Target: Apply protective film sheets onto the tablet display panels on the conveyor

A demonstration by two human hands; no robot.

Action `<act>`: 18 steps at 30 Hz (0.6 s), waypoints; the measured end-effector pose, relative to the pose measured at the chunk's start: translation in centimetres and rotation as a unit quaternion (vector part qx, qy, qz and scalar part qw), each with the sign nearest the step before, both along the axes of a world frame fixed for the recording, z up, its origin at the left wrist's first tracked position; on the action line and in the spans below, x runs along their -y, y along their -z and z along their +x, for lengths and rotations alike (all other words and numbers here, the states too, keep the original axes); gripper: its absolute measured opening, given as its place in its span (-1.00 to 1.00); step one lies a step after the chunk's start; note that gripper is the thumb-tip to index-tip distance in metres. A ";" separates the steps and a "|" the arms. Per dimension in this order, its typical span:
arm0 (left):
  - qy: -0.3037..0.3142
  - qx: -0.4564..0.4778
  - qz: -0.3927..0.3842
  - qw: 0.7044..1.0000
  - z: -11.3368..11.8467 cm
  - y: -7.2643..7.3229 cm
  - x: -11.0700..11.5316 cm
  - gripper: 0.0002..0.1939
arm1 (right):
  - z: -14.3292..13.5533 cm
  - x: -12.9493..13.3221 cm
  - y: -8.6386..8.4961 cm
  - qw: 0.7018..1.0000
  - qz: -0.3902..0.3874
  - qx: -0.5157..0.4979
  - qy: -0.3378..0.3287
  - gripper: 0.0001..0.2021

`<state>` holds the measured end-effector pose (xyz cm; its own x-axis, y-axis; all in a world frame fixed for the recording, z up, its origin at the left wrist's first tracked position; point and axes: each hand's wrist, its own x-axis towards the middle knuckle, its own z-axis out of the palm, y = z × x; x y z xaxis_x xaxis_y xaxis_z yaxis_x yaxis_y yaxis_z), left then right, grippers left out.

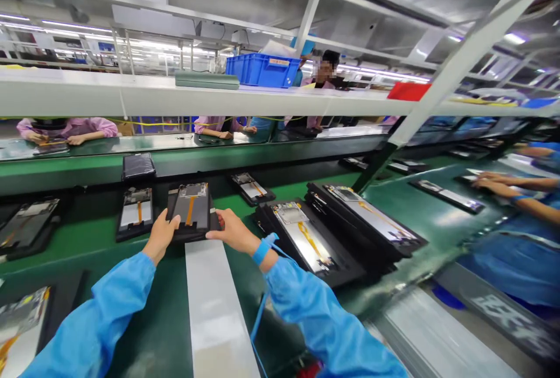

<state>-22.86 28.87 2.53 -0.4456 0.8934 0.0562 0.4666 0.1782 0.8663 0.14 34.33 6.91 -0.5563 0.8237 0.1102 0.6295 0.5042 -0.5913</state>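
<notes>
Together, a worker's left hand (pixel 161 234) and right hand (pixel 233 230) hold a closed grip on opposite sides of a dark, rectangular electronic device (pixel 200 214) with an orange ribbon cable (pixel 190 211), just beyond a long, pale-grey flat strip (pixel 219 308) on the green desk (pixel 157 325).

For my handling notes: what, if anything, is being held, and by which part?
A black tray with a device on it: left grip at its left edge, right grip at its right edge, both toward the near end.
</notes>
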 end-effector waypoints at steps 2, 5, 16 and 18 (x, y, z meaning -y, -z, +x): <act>0.000 0.032 0.008 0.999 -0.3 -0.2 7.4 -0.30 | 0.9 6.8 -0.7 0.998 0.031 -0.025 -0.043 -0.56; -0.030 0.037 0.028 0.998 -0.6 1.3 18.5 -0.35 | 1.5 17.0 0.2 0.995 0.046 -0.021 -0.082 -0.53; -0.070 -0.122 0.027 0.990 -1.1 10.4 33.7 -0.18 | -2.0 28.4 8.0 0.991 0.010 0.004 -0.136 -0.31; -0.066 -0.109 0.028 0.991 -0.8 10.2 33.7 -0.24 | -3.0 27.0 8.4 0.990 0.019 0.001 -0.140 -0.36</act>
